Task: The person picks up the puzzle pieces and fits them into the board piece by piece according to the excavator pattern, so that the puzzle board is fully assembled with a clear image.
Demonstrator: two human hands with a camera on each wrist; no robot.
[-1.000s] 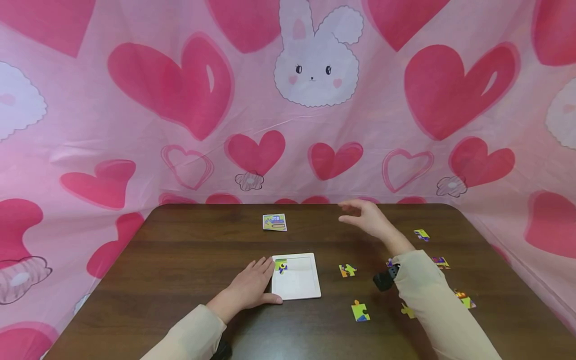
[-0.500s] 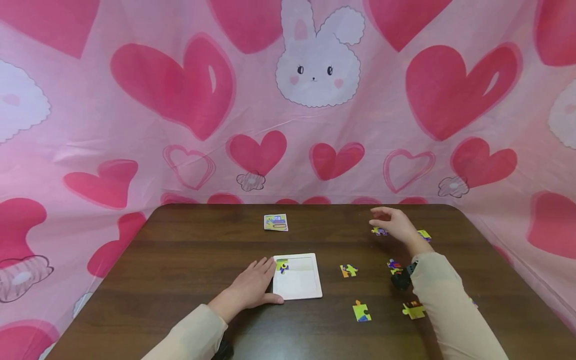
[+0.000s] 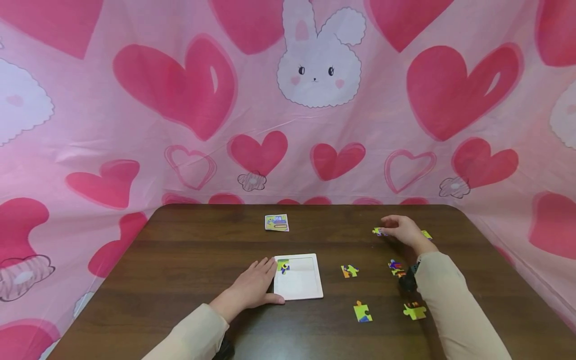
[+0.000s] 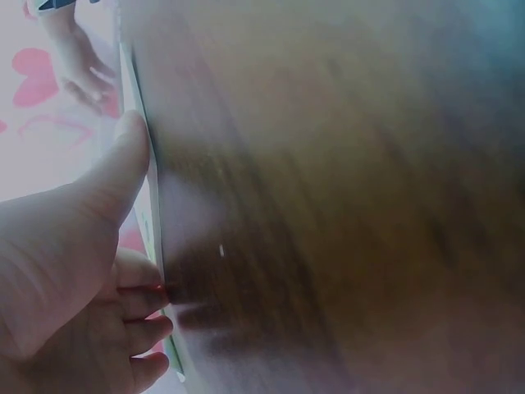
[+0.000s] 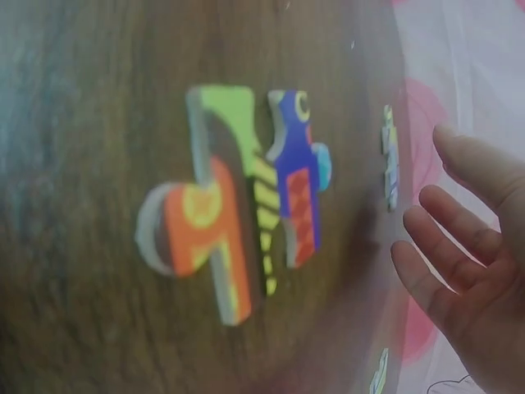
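My left hand [image 3: 255, 283] lies flat at the left edge of a white square puzzle tray [image 3: 297, 286], fingers straight on its rim and thumb at the near corner. One green and purple jigsaw piece [image 3: 283, 266] sits in the tray's upper left corner. Toward the back right, my right hand [image 3: 405, 231] hovers low over a yellow-green and purple jigsaw piece [image 3: 379, 231], thumb overlapping it in the head view. The right wrist view has the fingers [image 5: 443, 246] spread and relaxed beside that same piece [image 5: 389, 156], nothing between them.
More loose jigsaw pieces lie right of the tray: a green-orange piece [image 3: 349, 271], a green-blue piece [image 3: 362, 312], a yellow-green piece [image 3: 414, 311] and a purple-red piece [image 3: 396, 268]. A picture card [image 3: 276, 222] lies at the back. My right sleeve [image 3: 454, 295] hides part of the table.
My right hand has moved right and then down toward the purple and yellow-green jigsaw piece at the back. The left hand stays on the tray.
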